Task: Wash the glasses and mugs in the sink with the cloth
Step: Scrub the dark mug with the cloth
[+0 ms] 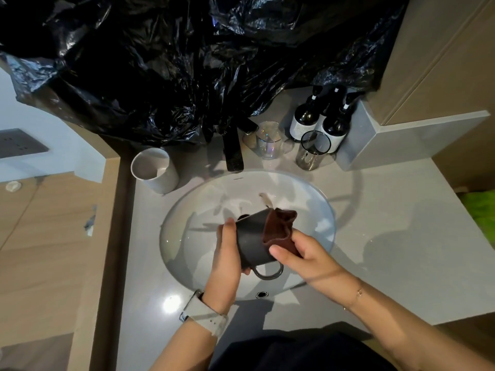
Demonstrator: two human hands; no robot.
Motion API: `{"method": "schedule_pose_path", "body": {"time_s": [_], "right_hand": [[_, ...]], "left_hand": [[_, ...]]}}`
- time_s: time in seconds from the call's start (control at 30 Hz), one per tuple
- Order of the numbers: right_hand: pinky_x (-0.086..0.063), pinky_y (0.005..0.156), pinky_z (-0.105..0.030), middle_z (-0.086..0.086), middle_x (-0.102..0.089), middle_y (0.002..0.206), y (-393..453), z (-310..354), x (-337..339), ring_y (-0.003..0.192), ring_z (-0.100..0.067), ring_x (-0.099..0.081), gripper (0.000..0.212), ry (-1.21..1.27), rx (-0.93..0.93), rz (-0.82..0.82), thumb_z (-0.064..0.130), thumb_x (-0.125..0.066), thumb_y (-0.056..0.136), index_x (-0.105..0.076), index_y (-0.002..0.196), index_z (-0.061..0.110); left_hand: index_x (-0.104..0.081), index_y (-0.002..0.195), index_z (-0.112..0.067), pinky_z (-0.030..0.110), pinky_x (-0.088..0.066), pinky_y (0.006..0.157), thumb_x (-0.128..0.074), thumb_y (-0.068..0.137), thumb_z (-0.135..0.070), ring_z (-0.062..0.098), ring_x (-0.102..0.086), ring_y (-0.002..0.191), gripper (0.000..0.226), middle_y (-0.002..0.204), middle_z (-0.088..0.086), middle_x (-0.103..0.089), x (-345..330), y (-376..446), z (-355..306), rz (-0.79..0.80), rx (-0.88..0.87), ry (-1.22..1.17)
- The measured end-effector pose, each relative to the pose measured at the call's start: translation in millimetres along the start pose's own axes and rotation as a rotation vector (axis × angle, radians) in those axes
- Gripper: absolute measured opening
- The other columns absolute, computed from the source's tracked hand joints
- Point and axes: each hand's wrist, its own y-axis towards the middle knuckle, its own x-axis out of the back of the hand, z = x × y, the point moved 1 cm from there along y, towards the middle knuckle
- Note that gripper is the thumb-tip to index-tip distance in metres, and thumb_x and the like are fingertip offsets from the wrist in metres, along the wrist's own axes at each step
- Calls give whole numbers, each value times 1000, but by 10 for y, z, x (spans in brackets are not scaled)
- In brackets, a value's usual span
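**Dark mug held over the sink, cloth at its mouth**

Dark grey mug [253, 241] tipped on its side above the white sink [325, 210], mouth turned right and far, handle hanging on the near side. Gripped round the base and body by the left hand [227, 259], thumb on the far side of the wall, a pale watch strap on that wrist. Brown cloth [281, 230] bunched over the rim and partly tucked into the opening. Pinched against the mug's rim by the right hand [302, 254], fingers curled round the near fold of the fabric; a thin bracelet on that wrist.

On the grey desk [388, 250], far and left of the basin: a white mug [155, 171], upright, just beside the rim. Black tap [233, 148] at the far edge of the sink, spout over the basin. Right of the tap: a clear iridescent glass [269, 141], then a dark-rimmed smoked glass [312, 151], both upright, near each other but apart. Behind them, three dark pump bottles [333, 121] with pale labels, clustered against the corner. Crumpled black plastic sheet [174, 62] covering the far wall above the tap.
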Motion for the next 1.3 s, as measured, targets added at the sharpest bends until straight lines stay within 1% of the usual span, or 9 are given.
{"method": "schedule_pose_path", "body": {"time_s": [0.2,0.4,0.63,0.77,0.87,0.97,1.1,1.2,1.3], "right_hand": [[-48,81,-19,1,-72,92,147,42,-75,89,-5,-66,11,40,-2,-219,17,-57,95,-67,96,12],[-43,58,-21,-5,-73,90,282,46,-143,82,-16,-65,29,345,-289,-323,35,-64,89,-69,105,11],[-51,85,-23,-8,-71,101,129,-75,-74,96,-12,-65,24,-167,73,-18,31,-63,86,-66,103,14],[-50,80,-19,1,-71,89,139,-36,-2,86,-4,-65,7,-25,34,-56,10,-68,87,-68,93,14],[-51,89,-26,-13,-73,103,194,56,-30,96,-17,-67,16,183,-77,-130,10,-68,87,-70,100,3],[-43,77,-38,-25,-68,107,313,103,11,91,-30,-62,34,347,-293,-105,27,-70,83,-69,104,-1],[-35,56,-28,-11,-68,92,404,156,7,78,-23,-62,25,374,-431,-150,34,-67,84,-68,99,14],[-48,69,-29,-16,-74,97,392,129,-74,88,-30,-70,29,349,-357,-296,27,-70,84,-71,101,4],[-51,78,-31,-16,-74,90,375,264,-9,84,-24,-70,15,186,-211,-189,16,-68,86,-72,91,2]], "left_hand": [[-49,101,-18,32,-46,52,-34,100,-52,19,-57,65,38,83,7,-65,-51,-95,78,-113,-205,14],[-50,108,-26,30,-50,78,-30,91,-59,5,-58,90,42,101,-3,-61,24,-101,149,-216,-506,390],[-60,81,-12,27,-32,48,-33,102,-47,19,-52,45,50,54,6,-61,49,63,-178,97,320,-145],[-59,96,-11,29,-41,44,-32,96,-61,23,-56,51,56,67,13,-65,34,92,-92,6,7,54],[-49,93,-32,39,-50,68,-28,83,-71,19,-63,75,45,84,1,-66,54,88,-104,-93,-313,293],[-46,102,-31,12,-41,72,-26,87,-67,2,-58,85,44,95,-7,-60,112,14,-108,-108,-525,554],[-44,112,-33,4,-40,72,-35,90,-59,-2,-57,94,35,103,-9,-58,146,-10,44,-85,-595,602],[-46,113,-30,5,-42,75,-43,89,-58,-3,-60,95,38,100,-12,-62,156,-45,101,-35,-563,452],[-46,115,-25,16,-51,77,-64,84,-47,9,-66,97,42,101,-9,-70,278,-53,6,212,-413,266]]}}
